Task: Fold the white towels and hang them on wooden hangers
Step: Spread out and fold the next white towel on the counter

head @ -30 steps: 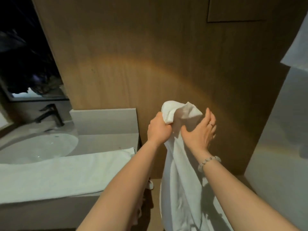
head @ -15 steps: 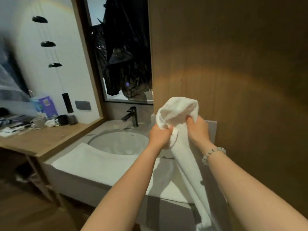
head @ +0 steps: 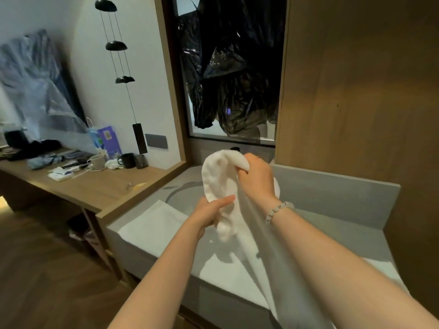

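A white towel (head: 217,176) hangs bunched between both my hands above the sink counter. My right hand (head: 255,180), with a bead bracelet on the wrist, grips the towel's top end in a fist. Lower down, my left hand (head: 209,213) holds the towel's edge, thumb laid over the cloth. The rest of this towel trails down to the lower right under my right forearm. A second white towel (head: 152,230) lies spread flat across the front of the counter. No wooden hanger is in view.
The grey sink counter (head: 332,186) has a raised back wall; the basin is mostly hidden behind the towel. A wooden desk (head: 95,186) on the left carries mugs, a bag and clutter. A wooden panel wall (head: 356,91) stands on the right. Black plastic covers the mirror (head: 230,79).
The view swung left from the wooden wall to the sink and desk. My right hand rose with the towel's top end, and my left hand slid down along the towel's edge.
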The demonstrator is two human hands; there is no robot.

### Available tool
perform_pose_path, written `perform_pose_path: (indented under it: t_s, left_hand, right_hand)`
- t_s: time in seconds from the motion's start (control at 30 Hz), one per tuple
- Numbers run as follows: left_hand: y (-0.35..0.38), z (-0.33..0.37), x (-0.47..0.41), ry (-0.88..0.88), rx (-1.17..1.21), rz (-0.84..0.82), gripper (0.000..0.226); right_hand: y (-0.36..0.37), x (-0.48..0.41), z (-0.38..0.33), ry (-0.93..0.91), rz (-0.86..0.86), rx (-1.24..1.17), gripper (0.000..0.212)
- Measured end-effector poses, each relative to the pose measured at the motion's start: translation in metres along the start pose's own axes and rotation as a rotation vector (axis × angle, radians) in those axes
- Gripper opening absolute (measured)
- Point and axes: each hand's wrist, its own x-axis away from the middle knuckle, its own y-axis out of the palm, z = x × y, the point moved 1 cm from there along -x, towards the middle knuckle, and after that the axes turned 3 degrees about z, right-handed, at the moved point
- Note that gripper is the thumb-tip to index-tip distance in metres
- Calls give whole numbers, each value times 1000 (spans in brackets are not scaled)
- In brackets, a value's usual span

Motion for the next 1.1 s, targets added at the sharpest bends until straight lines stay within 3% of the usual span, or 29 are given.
perform_pose_path:
  t_s: [0.1,0.23,0.37,0.4,0.53,0.63,0.7,0.77,0.83,0.93,1.0,1.1]
  left_hand:
    - [-23,4,-25,-9,-33,50,64]
    - [-45,6,-61,-42,20,71,35]
    - [-44,13,-93,-126,34,139,68]
    - [-42,12,-100,-150,15,159,68]
    - [-34,6,-124,-128,-123,124,22]
    - [-32,-1,-135,-143,-221,162,17]
    - [-28,0,-140,-153,-172,131,18]
    - [-26,3,-145,-166,-119,64,30]
    - [-26,4,-153,-166,-96,-1,38]
    - [-21,11,-160,-186,-88,-59,37]
    - [-17,13,-161,-173,-109,-119,25]
    - [-11,13,-157,-173,-144,-197,19]
  right_hand:
    - [34,-8,12,-14,-77,19,16]
    - [67,-18,32,-42,-120,38,17]
    - [92,-19,56,-79,-165,99,16]
    - [98,-19,61,-92,-164,92,18]
    - [115,-19,74,-105,-230,154,22]
    - [121,-17,85,-69,-278,167,26]
    - [120,-16,95,26,-298,155,46]
    - [113,-15,114,251,-301,109,78]
    - [100,-8,138,594,-297,-96,99]
    - [88,4,160,1008,-447,-582,94]
    - [90,0,159,1040,-521,-776,79]
    - [92,-22,149,1007,-448,-1106,49]
